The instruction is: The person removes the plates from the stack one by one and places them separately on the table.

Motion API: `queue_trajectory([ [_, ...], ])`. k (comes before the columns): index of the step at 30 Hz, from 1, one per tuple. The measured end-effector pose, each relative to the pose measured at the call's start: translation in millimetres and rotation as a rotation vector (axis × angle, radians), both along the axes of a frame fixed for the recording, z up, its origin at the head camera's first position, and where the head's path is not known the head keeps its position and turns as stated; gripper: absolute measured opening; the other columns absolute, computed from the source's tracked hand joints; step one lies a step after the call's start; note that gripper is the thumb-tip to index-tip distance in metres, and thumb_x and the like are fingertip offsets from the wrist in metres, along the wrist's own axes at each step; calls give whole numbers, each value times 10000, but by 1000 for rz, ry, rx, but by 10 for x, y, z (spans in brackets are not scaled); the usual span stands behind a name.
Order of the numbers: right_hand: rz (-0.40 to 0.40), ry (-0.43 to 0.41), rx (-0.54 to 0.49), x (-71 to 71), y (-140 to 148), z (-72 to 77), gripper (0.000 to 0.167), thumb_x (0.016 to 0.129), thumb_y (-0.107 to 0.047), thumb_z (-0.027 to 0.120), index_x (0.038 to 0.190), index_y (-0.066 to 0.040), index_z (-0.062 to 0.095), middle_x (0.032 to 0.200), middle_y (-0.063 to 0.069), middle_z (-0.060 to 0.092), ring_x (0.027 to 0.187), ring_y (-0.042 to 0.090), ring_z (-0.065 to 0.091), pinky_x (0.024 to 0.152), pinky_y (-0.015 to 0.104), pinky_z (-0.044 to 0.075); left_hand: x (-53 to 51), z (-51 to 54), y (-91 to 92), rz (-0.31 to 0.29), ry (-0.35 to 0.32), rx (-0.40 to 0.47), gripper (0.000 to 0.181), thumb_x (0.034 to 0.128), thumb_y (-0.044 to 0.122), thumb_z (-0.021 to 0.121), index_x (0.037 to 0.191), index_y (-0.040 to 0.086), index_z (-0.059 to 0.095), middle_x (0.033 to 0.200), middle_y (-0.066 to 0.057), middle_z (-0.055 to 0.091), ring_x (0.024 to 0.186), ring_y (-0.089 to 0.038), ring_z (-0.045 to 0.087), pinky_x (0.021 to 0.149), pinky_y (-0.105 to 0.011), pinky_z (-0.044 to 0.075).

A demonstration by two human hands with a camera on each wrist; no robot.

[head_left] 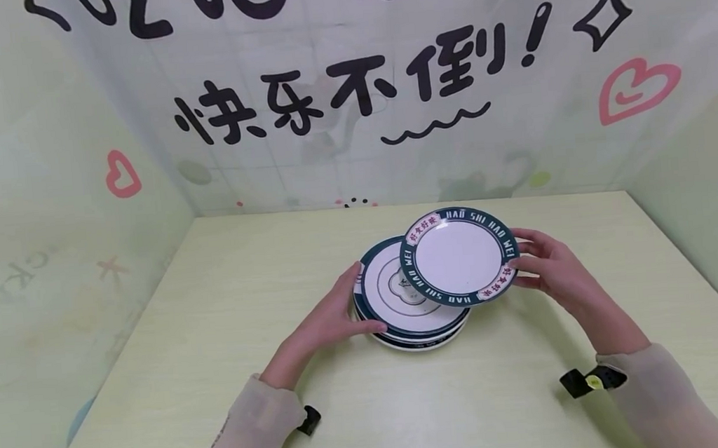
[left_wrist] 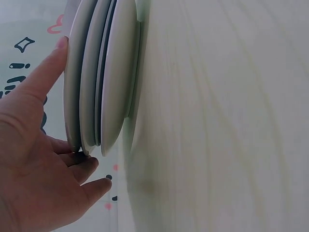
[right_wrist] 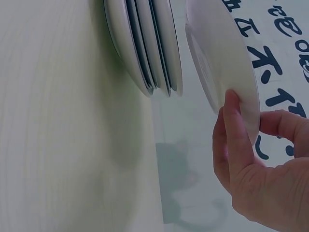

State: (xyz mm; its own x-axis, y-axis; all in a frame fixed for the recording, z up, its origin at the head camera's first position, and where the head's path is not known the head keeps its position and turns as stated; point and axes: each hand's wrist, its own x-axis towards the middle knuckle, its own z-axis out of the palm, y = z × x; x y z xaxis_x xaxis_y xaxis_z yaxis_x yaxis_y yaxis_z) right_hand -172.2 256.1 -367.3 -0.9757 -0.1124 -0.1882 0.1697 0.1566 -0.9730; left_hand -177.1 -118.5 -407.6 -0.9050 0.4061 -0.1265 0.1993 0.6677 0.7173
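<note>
A round white plate [head_left: 458, 258] with a dark green lettered rim is tilted above the right part of a stack of plates [head_left: 379, 289]. My right hand [head_left: 552, 265] pinches its right edge, thumb on one face and fingers on the other, as the right wrist view shows. A gap separates the raised plate [right_wrist: 231, 58] from the stack [right_wrist: 140, 43] there. My left hand [head_left: 334, 310] holds the stack's left side, thumb along the near rim and fingers at the far left rim. In the left wrist view, this hand [left_wrist: 38, 145] touches the upper plates [left_wrist: 89, 72]. The raised plate hides part of the stack's top.
The pale wood-grain table [head_left: 214, 320] carries the stack near its middle. Behind it stands a printed backdrop [head_left: 329, 163] with dark lettering, and similar panels close off both sides. Dark bands [head_left: 593, 380] show at the sleeve cuffs.
</note>
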Motion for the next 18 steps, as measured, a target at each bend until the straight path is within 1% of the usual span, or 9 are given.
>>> queue_trajectory([
  [4,-8,5,-39,-18,18,7,693,971,-86,626,1556,-52,257,1058,-132,607,878,29,656,783,204,607,-2,-1,7,2,1,2,1236,737,478,859,1616,124,66,1693,-84,101,1566,-275,126,1270,-445,184],
  [10,-21,9,-38,-50,29,35,698,983,-93,609,1567,-46,229,1039,-134,611,864,27,658,775,192,604,-6,0,5,5,0,1,1238,735,479,860,1616,124,67,1694,-81,99,1566,-272,124,1271,-444,180],
  [18,-38,11,-100,-108,39,74,719,977,-71,611,1576,-47,213,1028,-101,608,853,39,659,764,197,608,-3,8,11,8,0,-1,1237,734,473,863,1616,124,69,1693,-82,103,1566,-271,125,1271,-445,185],
])
